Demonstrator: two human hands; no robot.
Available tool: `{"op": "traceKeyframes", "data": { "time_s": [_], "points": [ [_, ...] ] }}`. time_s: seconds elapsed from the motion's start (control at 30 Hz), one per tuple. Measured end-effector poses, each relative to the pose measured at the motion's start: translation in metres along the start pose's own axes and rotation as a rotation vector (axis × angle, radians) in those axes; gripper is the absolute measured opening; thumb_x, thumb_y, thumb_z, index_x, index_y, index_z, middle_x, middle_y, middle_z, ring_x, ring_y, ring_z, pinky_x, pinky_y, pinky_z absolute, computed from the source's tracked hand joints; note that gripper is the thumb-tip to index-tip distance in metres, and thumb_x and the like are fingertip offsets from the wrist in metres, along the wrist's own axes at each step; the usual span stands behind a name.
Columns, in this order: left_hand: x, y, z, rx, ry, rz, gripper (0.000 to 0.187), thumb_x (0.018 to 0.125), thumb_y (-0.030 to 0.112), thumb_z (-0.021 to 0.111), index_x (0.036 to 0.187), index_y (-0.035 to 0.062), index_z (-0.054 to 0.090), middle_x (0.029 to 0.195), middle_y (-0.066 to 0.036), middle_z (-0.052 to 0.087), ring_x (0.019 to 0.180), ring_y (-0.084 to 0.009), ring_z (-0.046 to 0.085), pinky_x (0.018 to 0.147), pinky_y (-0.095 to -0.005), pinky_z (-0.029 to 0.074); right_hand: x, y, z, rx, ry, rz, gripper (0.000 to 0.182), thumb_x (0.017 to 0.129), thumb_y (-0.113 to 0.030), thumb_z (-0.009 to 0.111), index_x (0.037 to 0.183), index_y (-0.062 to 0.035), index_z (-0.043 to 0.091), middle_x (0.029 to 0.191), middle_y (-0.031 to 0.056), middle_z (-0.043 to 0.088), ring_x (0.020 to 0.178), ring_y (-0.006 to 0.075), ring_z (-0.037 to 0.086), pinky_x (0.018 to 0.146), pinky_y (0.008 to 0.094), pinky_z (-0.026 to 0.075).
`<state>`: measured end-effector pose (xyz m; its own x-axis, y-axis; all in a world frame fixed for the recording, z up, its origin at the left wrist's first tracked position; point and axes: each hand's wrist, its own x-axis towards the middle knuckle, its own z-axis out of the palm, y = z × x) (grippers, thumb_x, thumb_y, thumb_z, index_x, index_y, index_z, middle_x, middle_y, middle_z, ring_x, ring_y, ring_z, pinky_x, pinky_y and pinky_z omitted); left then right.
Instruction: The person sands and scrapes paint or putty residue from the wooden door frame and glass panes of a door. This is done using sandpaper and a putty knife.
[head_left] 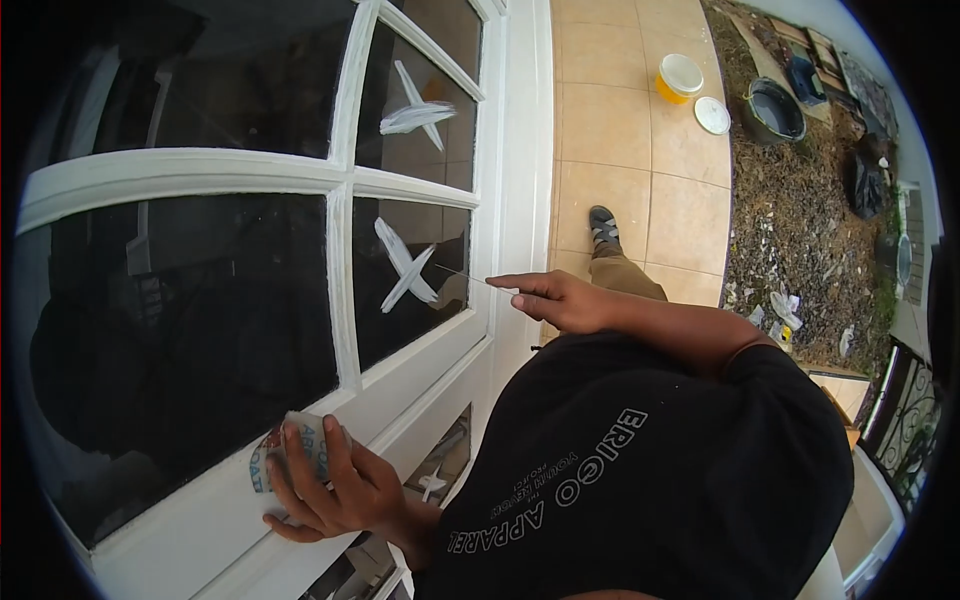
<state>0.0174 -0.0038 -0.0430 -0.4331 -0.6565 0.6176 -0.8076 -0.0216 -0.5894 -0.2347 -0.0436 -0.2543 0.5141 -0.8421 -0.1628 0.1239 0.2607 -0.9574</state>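
My left hand (335,490) presses a folded sheet of printed paper (268,462) against the lower white rail of a paned window frame (340,290). Its fingers are spread over the paper. In my right hand (560,300) is a thin blade-like tool (465,274), seen nearly edge-on, gripped between thumb and fingers with the index finger stretched along it. The tool's far end points at a dark glass pane (375,340) marked with a white painted cross (408,268). The pane above bears another white cross (420,112).
A yellow and white bucket (679,80) and a white lid (712,116) lie on the tiled floor (610,120). Beyond are a black tub (774,110), a dark bag (866,182) and littered ground (790,230). My foot (604,226) is on the tiles.
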Motion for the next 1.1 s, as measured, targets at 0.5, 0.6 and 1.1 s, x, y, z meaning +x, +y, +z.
{"op": "traceKeyframes", "data": {
  "time_s": [0.5,0.6,1.1],
  "points": [
    [0.036,0.032,0.041,0.013,-0.051,-0.061,0.012,0.084,0.022,0.072,0.093,0.0289,0.076,0.132,-0.008,0.062,0.142,-0.041,0.034,0.106,-0.0662,-0.023,0.065,-0.025,-0.075,0.007,-0.242,-0.024,0.049,0.093,-0.015,0.066,0.14,-0.0113,0.052,0.067,0.0019,0.053,0.063,0.0094,0.051,0.061,0.0286,0.043],
    [0.035,0.033,0.045,0.007,-0.042,-0.037,0.01,0.085,0.022,0.071,0.092,0.0246,0.077,0.133,-0.006,0.062,0.143,-0.0387,0.033,0.106,-0.0676,-0.022,0.072,-0.023,-0.076,-0.027,-0.224,-0.062,0.046,0.09,-0.009,0.068,0.133,-0.0113,0.051,0.072,0.0024,0.058,0.062,0.0113,0.054,0.061,0.0294,0.044],
    [0.031,0.028,0.058,-0.042,0.15,0.01,0.01,0.089,0.024,0.067,0.097,0.0213,0.073,0.129,-0.02,0.062,0.133,-0.0486,0.043,0.113,-0.0632,-0.014,0.095,0.012,-0.066,-0.164,-0.229,0.14,0.031,0.096,-0.032,0.062,0.099,-0.002,0.057,0.08,0.0125,0.064,0.077,0.0228,0.064,0.072,0.0364,0.049]
  ]
}}
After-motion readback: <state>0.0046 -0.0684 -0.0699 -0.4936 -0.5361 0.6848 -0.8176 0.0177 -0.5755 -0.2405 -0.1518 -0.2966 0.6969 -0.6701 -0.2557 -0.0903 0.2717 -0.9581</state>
